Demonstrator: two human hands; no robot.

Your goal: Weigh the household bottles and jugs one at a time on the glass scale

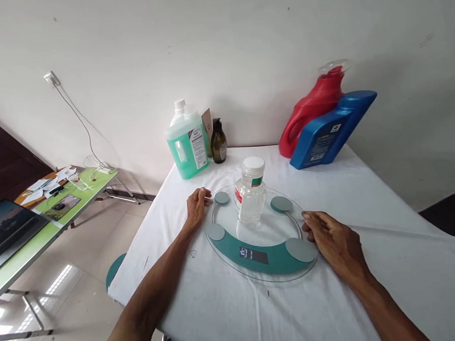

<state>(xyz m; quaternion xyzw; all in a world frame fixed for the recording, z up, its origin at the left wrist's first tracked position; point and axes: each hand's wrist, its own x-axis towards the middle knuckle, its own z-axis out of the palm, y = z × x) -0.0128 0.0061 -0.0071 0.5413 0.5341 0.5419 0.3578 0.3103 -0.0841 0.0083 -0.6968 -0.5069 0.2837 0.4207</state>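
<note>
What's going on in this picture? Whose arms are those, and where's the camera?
There's no machine here. A camera on a person's head looks forward and down, so you see that person's own arms. The left hand and right hand are at opposite edges of a round glass scale, but I can't tell if they grip it. A clear jar with a white lid stands on the scale. On the white cloth behind it are a jug of green liquid, a dark bottle, a red jug and a blue bottle.

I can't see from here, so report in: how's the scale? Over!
Left grip, right grip at opposite edges of scale. Clear bottle upright on it, capped. Green jug behind, not touching.
</note>
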